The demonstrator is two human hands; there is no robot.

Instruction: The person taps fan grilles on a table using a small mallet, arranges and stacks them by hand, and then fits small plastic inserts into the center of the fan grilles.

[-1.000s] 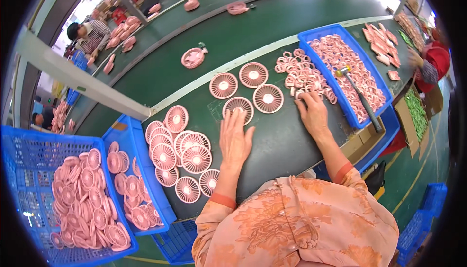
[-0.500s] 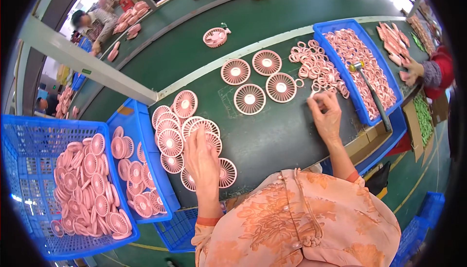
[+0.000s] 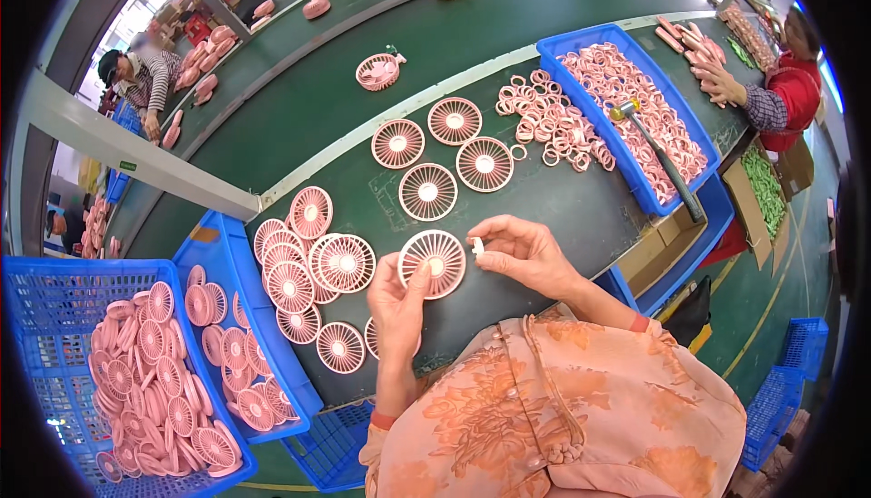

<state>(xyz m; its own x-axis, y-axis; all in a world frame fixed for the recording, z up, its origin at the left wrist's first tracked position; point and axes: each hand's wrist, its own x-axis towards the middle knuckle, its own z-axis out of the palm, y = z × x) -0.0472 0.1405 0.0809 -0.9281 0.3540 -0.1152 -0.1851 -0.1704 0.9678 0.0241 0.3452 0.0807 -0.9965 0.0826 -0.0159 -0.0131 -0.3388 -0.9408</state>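
Note:
In my left hand [image 3: 397,303] I hold a pink round fan grille [image 3: 432,262] by its rim, thumb on its face. My right hand [image 3: 531,258] pinches a small pale ring [image 3: 477,246], seen nearly edge-on, just right of that grille and apart from it. Overlapping loose grilles [image 3: 290,287] lie to the left of my left hand. Several more grilles [image 3: 427,191] are set out flat beyond my hands. A heap of small pink rings [image 3: 549,117] lies on the dark green work surface [image 3: 553,203] further right.
A blue tray of rings [image 3: 567,81] has a hammer [image 3: 667,158] lying across it. On the left stand a blue bin [image 3: 222,235] and a blue basket [image 3: 41,353] holding grilles. A conveyor [image 3: 299,108] runs beyond the work surface. A co-worker's hand [image 3: 721,88] touches pink parts at right.
My left hand has taken a grille from the loose group and moved right with it. My right hand has come from the ring heap toward it with a ring. The view has shifted.

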